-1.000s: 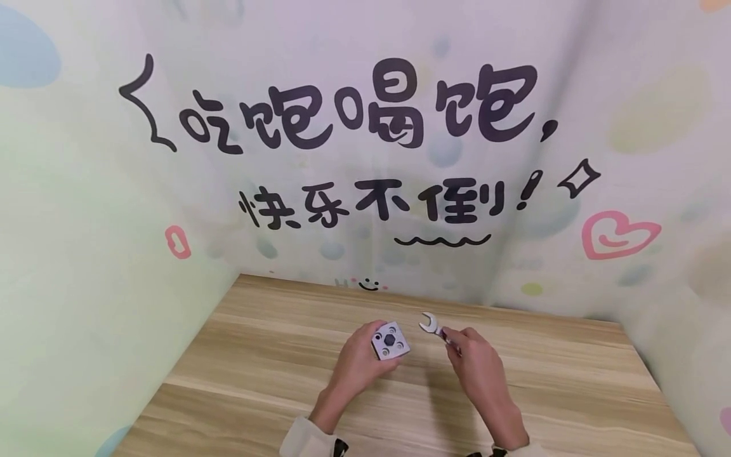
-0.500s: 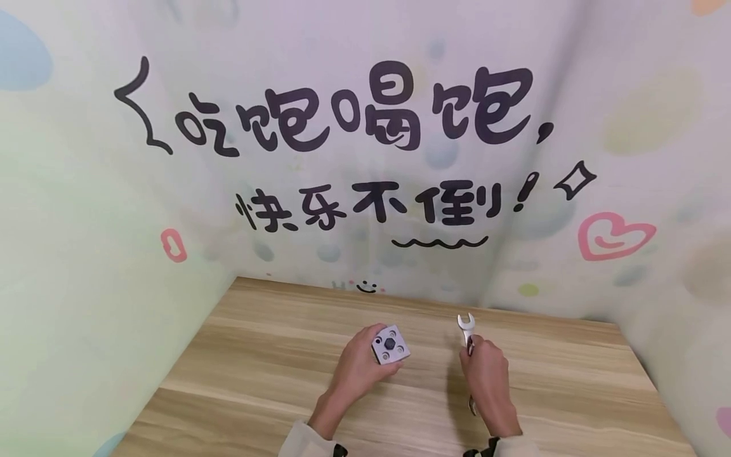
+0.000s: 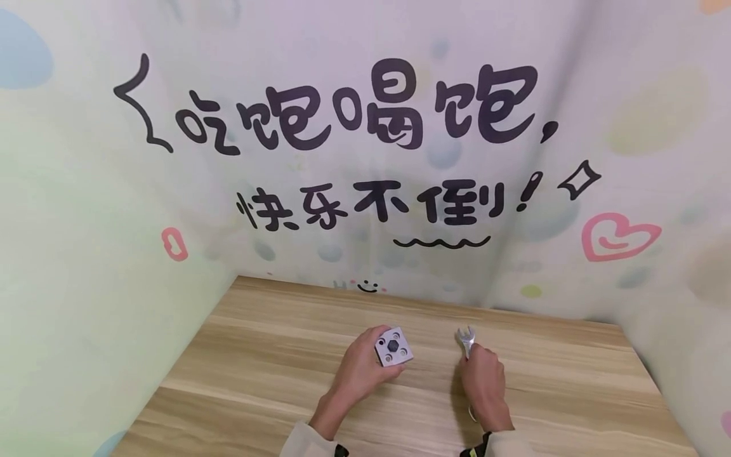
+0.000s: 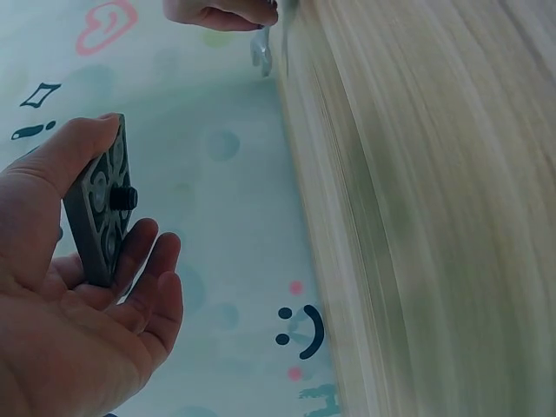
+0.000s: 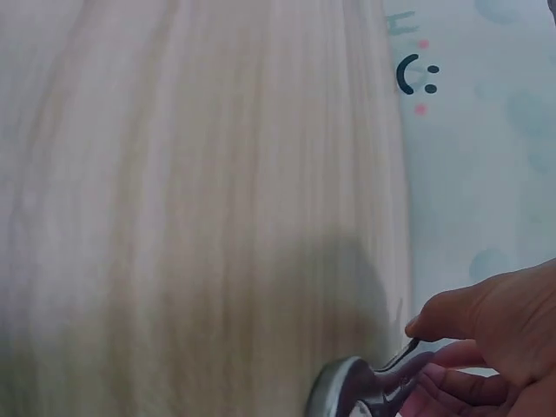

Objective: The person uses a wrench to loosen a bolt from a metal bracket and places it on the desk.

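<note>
My left hand holds a small square grey metal plate with corner holes and a dark hex bolt in its middle, just above the wooden table. In the left wrist view the plate sits edge-on between thumb and fingers. My right hand grips a silver open-ended wrench, its open end pointing away from me, to the right of the plate. The right wrist view shows the wrench held in curled fingers over the table.
Pastel walls with black lettering and a pink heart close in the table at the back and both sides. A small smiley mark sits at the foot of the back wall.
My right hand has swung the wrench away from the plate to the right, turning its head from leaning left to pointing away. The left hand with the plate has hardly moved.
</note>
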Tool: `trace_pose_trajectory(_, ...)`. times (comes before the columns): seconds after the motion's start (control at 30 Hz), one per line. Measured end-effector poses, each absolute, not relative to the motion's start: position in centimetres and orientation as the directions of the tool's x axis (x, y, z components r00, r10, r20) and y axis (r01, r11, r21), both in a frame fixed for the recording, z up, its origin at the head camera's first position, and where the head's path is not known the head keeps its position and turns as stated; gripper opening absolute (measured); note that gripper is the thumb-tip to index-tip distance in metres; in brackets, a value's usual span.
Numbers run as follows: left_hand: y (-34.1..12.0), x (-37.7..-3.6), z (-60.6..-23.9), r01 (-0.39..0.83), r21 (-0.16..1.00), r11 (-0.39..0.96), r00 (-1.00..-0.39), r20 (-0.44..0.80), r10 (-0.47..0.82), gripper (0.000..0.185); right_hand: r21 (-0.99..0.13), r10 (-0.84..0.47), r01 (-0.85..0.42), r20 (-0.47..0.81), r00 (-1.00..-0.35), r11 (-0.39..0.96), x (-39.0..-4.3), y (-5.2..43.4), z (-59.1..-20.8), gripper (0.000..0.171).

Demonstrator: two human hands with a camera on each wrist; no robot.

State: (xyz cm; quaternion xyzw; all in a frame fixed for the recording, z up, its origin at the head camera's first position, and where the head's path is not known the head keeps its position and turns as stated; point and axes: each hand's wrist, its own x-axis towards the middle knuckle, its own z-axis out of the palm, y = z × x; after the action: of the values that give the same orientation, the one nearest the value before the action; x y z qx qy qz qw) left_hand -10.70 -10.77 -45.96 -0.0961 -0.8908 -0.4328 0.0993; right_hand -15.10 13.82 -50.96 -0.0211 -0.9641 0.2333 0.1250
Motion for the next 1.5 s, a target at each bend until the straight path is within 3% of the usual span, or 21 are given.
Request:
trace_pose_trajectory(0.37, -10.9, -10.8, -45.7, 0.238, 0.761, 0.604, -0.969, 0.232, 0.090, 0.070, -0.460, 0.098, 0.011, 0.166, -0.981, 0.888, -15.4, 13.8, -51.3, 0.007)
trace_pose_trajectory(0.87, -10.7, -11.3, -45.6, 0.255, 0.744, 0.617, -0.964, 0.243, 0.106, 0.070, -0.440, 0.064, 0.012, 0.104, -0.993, 0.898, -15.6, 14.1, -50.3, 0.017)
trace_pose_trajectory(1.03, -10.6, -11.0, -45.7, 0.234, 0.750, 0.618, -0.971, 0.217, 0.105, 0.071, -0.433, 0.035, -0.036, 0.154, -0.987, 0.901, -15.2, 13.8, -49.6, 0.019)
trace_pose_trajectory(1.27, -10.0, -10.8, -45.9, 0.234, 0.763, 0.603, -0.972, 0.196, 0.129, 0.071, -0.597, -0.083, -0.263, 0.312, -0.946, 0.758, -13.6, 11.9, -46.8, 0.030)
trace_pose_trajectory(1.5, -9.5, -10.8, -45.7, 0.264, 0.758, 0.596, -0.964, 0.227, 0.139, 0.066, -0.745, -0.184, -0.374, 0.329, -0.926, 0.551, -12.1, 9.5, -44.4, 0.030)
